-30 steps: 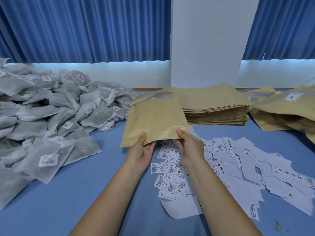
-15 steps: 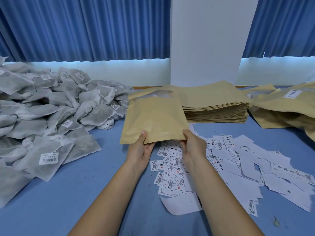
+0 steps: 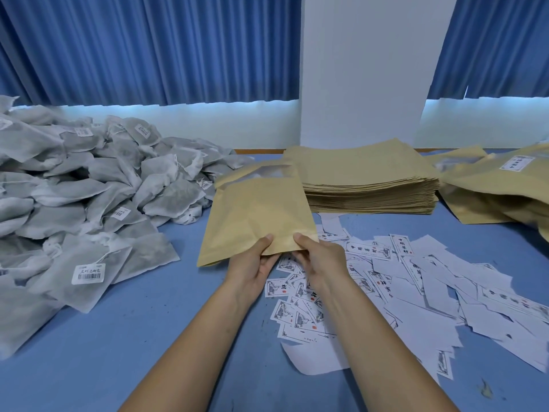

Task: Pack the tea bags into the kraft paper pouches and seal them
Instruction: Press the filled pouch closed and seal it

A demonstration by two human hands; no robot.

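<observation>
Left hand (image 3: 255, 263) and right hand (image 3: 319, 257) are pinched, thumbs on top, on the near edge of one kraft pouch (image 3: 255, 215), held raised, probably for opening. Tea bags (image 3: 89, 197) are heaped left, within reach; pouch stack (image 3: 365, 179) behind; labels (image 3: 386, 278) beneath.

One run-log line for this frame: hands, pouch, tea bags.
left hand: grips kraft pouch near edge | right hand: grips same edge | pouch: flat, window end away | tea bag pile: left, none in hand

I see my left hand (image 3: 252, 264) and right hand (image 3: 320, 260) bare, and behind them both forearms (image 3: 190, 337) bare down to the view's edge.
</observation>
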